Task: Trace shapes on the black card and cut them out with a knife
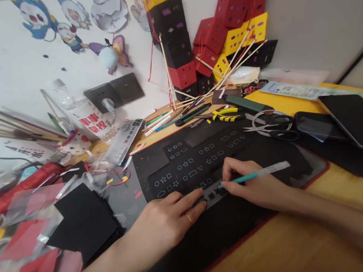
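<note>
Stencil (pixel 212 197), lying on the black card (pixel 198 161), could skid askew if the left hand (pixel 166 220), half open with fingertips pressing its end, eases off while the right hand (pixel 243 184), closed round the pen (pixel 267 169), pushes sideways.

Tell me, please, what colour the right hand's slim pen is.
The slim pen is teal with a whitish rear end; head view.

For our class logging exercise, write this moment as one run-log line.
left grip: fingers on stencil | right grip: holding teal pen, tip at stencil | black paper: outlined stars, rectangles, ovals
</note>
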The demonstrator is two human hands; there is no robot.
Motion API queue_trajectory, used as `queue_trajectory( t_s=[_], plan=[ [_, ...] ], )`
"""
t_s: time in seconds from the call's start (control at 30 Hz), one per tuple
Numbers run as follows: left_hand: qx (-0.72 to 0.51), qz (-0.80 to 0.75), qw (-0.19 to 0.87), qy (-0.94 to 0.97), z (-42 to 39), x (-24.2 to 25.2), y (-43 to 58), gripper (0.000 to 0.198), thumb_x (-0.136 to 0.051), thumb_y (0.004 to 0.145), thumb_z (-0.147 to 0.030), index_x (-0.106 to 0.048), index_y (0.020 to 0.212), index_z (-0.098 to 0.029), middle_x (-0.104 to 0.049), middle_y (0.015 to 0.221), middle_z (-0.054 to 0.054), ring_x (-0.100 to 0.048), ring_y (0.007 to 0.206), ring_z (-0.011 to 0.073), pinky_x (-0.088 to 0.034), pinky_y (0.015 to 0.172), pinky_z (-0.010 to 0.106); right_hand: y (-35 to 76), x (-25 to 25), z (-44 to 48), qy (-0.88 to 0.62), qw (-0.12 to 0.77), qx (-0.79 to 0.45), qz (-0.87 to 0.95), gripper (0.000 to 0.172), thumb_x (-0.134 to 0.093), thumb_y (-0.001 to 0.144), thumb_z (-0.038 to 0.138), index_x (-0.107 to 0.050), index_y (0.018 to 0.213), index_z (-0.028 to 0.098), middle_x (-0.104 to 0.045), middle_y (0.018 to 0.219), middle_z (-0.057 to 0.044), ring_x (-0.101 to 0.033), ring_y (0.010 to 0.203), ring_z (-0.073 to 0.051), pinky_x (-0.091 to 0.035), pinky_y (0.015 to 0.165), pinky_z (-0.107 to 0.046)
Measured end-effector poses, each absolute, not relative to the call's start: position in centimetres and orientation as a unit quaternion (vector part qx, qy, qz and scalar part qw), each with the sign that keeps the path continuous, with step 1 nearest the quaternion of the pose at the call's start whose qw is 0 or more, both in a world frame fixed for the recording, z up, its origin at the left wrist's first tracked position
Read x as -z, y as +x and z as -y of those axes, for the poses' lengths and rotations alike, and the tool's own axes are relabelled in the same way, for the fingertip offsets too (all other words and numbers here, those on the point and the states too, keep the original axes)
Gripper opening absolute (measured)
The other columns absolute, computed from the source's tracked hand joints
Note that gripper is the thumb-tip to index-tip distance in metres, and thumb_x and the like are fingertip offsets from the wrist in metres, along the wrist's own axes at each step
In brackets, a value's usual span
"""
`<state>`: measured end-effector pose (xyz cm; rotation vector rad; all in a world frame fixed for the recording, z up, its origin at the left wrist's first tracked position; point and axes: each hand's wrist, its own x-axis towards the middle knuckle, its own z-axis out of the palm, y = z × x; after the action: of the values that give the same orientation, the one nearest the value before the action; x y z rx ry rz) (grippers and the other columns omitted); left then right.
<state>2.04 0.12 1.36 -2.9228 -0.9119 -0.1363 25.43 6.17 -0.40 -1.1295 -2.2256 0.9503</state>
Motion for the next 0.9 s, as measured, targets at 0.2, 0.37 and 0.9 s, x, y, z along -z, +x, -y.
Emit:
queue_trajectory(
  t_s=[0.2, 0.37, 0.9],
  plan=[
    [-0.052, 0.305, 0.067, -0.949, -0.7, -1.9, 3.9, 0.044, -0.035, 0.091, -0.015, -0.038, 0.133, -0.023, -0.042, 0.138, 0.002, -0.052, 0.081, 0.017, -0.055, 0.063, 0.03, 25.5, 0.3, -6.1, -0.41, 0.233, -0.358, 0.806, 0.012, -0.051, 0.075, 0.02, -0.041, 0.067, 0.02, -0.053, 0.063, 0.003, -0.046, 0.058, -0.01, -0.033, 0.052, -0.023],
    [-0.07, 0.317, 0.061, -0.944, -0.9, -1.6, 4.5, 0.044, -0.038, 0.089, -0.015, -0.04, 0.132, -0.024, -0.043, 0.136, 0.003, -0.05, 0.082, 0.017, -0.053, 0.064, 0.029, 25.4, 0.4, -6.1, -0.402, 0.243, -0.369, 0.802, 0.01, -0.052, 0.073, 0.022, -0.044, 0.066, 0.019, -0.054, 0.063, 0.003, -0.046, 0.058, -0.01, -0.033, 0.052, -0.023],
    [-0.037, 0.323, 0.054, -0.944, -0.9, -1.0, 4.1, 0.045, -0.038, 0.088, -0.013, -0.041, 0.131, -0.026, -0.044, 0.136, 0.0, -0.048, 0.082, 0.0173, -0.051, 0.065, 0.029, 24.7, -0.9, -6.3, -0.416, 0.172, -0.306, 0.839, 0.013, -0.051, 0.073, 0.02, -0.039, 0.067, 0.021, -0.047, 0.058, 0.005, -0.041, 0.053, -0.01, -0.029, 0.048, -0.022]
  ],
)
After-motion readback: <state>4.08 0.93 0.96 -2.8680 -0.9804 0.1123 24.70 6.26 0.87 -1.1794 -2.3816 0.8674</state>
